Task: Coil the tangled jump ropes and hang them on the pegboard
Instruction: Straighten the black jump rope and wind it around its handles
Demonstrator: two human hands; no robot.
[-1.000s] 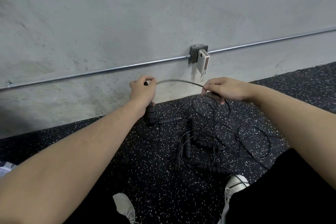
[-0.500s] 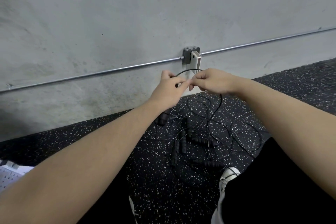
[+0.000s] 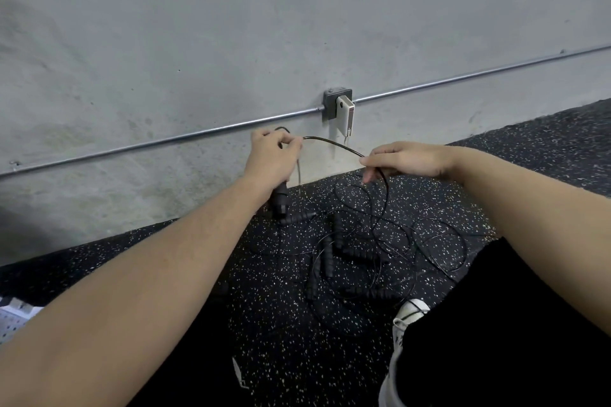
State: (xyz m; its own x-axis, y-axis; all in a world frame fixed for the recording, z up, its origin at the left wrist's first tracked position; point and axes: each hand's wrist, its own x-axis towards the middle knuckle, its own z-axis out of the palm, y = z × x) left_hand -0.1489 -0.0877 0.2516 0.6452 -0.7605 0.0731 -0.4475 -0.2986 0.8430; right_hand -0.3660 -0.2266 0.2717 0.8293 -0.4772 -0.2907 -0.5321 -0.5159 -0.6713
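Clearly mid-coil: left hand (image 3: 271,160) gripped a gathered loop of rope (image 3: 334,144) plus one handle (image 3: 280,201) hanging below the fist, just in front of the outlet box (image 3: 334,106) on the wall. Right hand (image 3: 410,160), below and right of that box, pinched the same rope between thumb and fingertips, span arching between both hands. Likely called next for bringing the right-hand length across to the left to add another loop. Remaining ropes (image 3: 380,241) lay tangled on the floor (image 3: 264,324) well below the box, several ribbed handles (image 3: 330,251) among crossing loops. Snagging looked probable, since the fed strand ran down into that knot. Shoe (image 3: 408,314) sat at the tangle's near edge, possibly on a strand. Pegboard (image 3: 13,324) corner showed far left of the box, low.
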